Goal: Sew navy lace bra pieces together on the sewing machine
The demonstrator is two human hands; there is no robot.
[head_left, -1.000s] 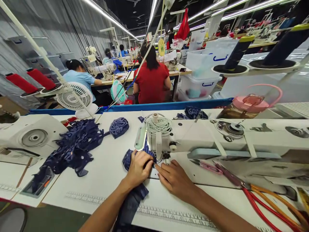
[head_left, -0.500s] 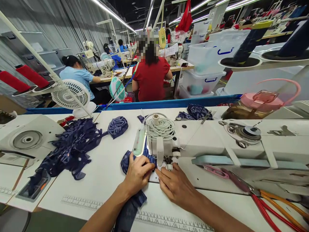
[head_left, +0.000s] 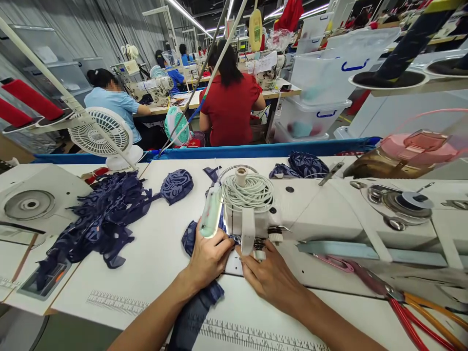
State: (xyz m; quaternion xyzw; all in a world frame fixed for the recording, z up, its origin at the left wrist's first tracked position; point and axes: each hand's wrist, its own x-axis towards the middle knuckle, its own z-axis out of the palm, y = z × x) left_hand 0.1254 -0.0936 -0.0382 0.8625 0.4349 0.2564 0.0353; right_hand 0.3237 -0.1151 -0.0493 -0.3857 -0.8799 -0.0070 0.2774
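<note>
A sewing machine (head_left: pixel 329 204) stands across the right of the white table, with a coil of pale cord on its head. My left hand (head_left: pixel 210 253) is closed on dark blue fabric (head_left: pixel 210 292) just left of the needle area; the fabric trails down to the table's front edge. Beside the presser foot, my right hand (head_left: pixel 265 270) has its fingers bent close together at the seam; what they hold, if anything, is hidden. A bunched blue piece (head_left: pixel 188 238) sticks out left of my left hand.
Dark blue strips (head_left: pixel 106 214) lie heaped at the left, near a patterned cup (head_left: pixel 177 186). Scissors (head_left: pixel 387 291) rest at the right. A white fan (head_left: pixel 100 130) and a pink-lidded jug (head_left: pixel 417 151) stand behind. Two people sit beyond the blue edge.
The camera view has shifted slightly. Less blue fabric shows between my hands by the needle; both hands remain at the same spot on the machine.
</note>
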